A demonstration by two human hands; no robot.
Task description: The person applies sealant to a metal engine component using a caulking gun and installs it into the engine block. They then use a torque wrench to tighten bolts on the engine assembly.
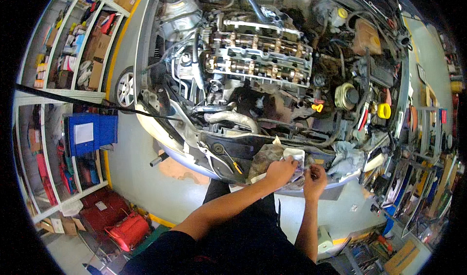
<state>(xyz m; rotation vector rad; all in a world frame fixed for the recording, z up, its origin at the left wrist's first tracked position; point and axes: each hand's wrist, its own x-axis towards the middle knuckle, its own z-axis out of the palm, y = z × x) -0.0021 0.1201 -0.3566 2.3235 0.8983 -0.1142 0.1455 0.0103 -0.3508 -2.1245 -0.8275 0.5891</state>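
Note:
My left hand (283, 172) reaches over a small white tray (300, 153) at the front edge of the engine bay. Its fingers are bent down at the tray, and what they grip is too small to make out. Close by on the right, my right hand (315, 179) is raised with its fingers curled together; anything in them is hidden. A stained, crumpled sheet (265, 159) lies under and left of the tray. Beyond both hands sits the opened engine (262, 56), its two camshafts exposed.
A yellow-handled tool (237, 167) lies left of the sheet, and a grey rag (348, 157) rests to the right. Pliers-like tools with red handles (363, 118) stand near a yellow ring-shaped handle (384, 110). Shelves (73, 97) line the left; a red bag (129, 230) sits below.

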